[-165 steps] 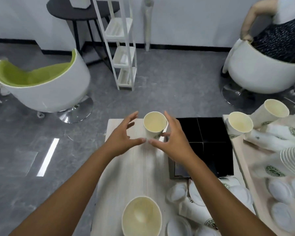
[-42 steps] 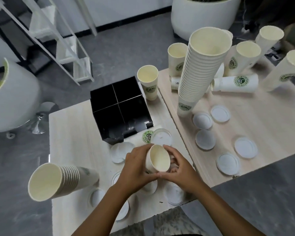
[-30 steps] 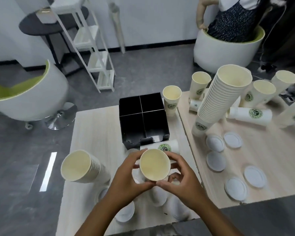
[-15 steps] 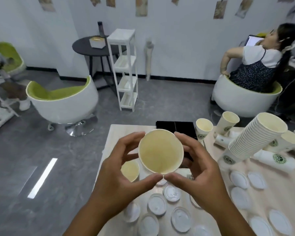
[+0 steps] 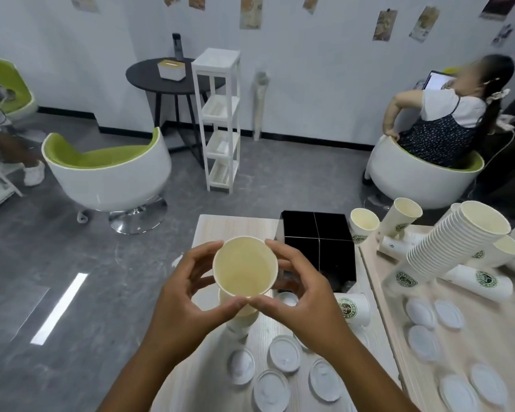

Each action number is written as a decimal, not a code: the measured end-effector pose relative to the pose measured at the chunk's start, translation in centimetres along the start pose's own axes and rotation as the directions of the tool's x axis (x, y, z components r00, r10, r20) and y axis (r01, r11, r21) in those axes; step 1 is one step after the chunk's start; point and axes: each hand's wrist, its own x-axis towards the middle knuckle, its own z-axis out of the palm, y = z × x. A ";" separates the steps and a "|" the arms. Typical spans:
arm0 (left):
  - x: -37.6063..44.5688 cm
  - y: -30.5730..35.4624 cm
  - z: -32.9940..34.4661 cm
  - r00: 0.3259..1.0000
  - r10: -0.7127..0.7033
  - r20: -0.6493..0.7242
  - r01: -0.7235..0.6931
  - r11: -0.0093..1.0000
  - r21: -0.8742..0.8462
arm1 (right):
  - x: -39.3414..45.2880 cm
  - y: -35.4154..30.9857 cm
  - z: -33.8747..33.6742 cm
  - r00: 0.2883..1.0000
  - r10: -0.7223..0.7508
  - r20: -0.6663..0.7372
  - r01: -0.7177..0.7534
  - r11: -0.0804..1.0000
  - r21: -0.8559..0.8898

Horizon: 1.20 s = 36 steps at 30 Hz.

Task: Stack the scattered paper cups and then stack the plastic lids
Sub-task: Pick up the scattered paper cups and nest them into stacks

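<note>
Left hand [image 5: 188, 295]: curled round the left side of the held cup [image 5: 245, 269], thumb under the near rim and fingers arched over the far side; the wrap looks meant to steady the cup, not squeeze it.
Held cup: upright, mouth open to the camera, lifted above the near table [image 5: 208, 379]; it sits almost directly over the small stack [image 5: 241, 318], probably so it can drop straight in.
Small stack: stands on the near table just below the held cup, mostly hidden by it; I cannot tell how many cups it holds.
Right hand [image 5: 302, 295]: mirrors the left, fingers curled round the cup's right side, thumb tip meeting the left thumb below the rim; the two-sided hold keeps the thin paper wall round and level.
Lids [image 5: 284, 353]: plastic, lying flat and apart on the near table in front of the stack, untouched; judged left for after the cups.
Black box [image 5: 318, 248]: four compartments, at the far edge of the near table, just behind the right hand.
Fallen cup [image 5: 353, 307]: on its side beside the box, logo up, not yet gathered.
Tall stack [image 5: 452, 245]: leaning on the right table [image 5: 378, 281], with loose cups upright and lying around it, and more lids flat nearer the camera.
Progress: judged midway through the cups, since many lie loose on the right.
</note>
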 end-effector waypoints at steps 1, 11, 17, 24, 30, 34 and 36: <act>0.2 -0.8 -0.1 1.000 -0.020 0.017 0.020 1.000 0.001 | 0.1 0.6 0.3 1.000 0.016 0.002 -0.016 1.000 -0.019; -0.9 -10.5 0.2 0.962 -0.220 0.163 0.191 0.965 0.179 | 0.1 8.6 4.0 0.982 0.186 0.034 -0.174 0.960 -0.219; -0.5 -10.9 0.6 0.950 -0.240 0.199 0.211 0.965 0.156 | -0.7 10.1 4.8 0.962 0.271 -0.032 -0.273 0.957 -0.102; -0.2 -9.8 0.3 0.953 -0.235 0.191 0.182 0.949 0.257 | -2.3 10.9 4.2 0.952 0.303 -0.036 -0.303 0.953 -0.001; 1.1 -3.1 4.0 0.987 0.048 0.152 -0.106 0.908 0.406 | -5.7 12.0 -2.4 0.922 0.339 -0.188 -0.326 0.941 0.094; 2.6 -0.7 10.1 0.944 0.169 0.285 -0.262 0.907 0.331 | -7.6 13.4 -7.6 0.897 0.369 -0.243 -0.351 0.929 0.115; 3.2 -0.9 13.6 0.924 0.151 0.351 -0.264 0.916 0.301 | -8.3 14.4 -9.9 0.886 0.377 -0.271 -0.353 0.926 0.134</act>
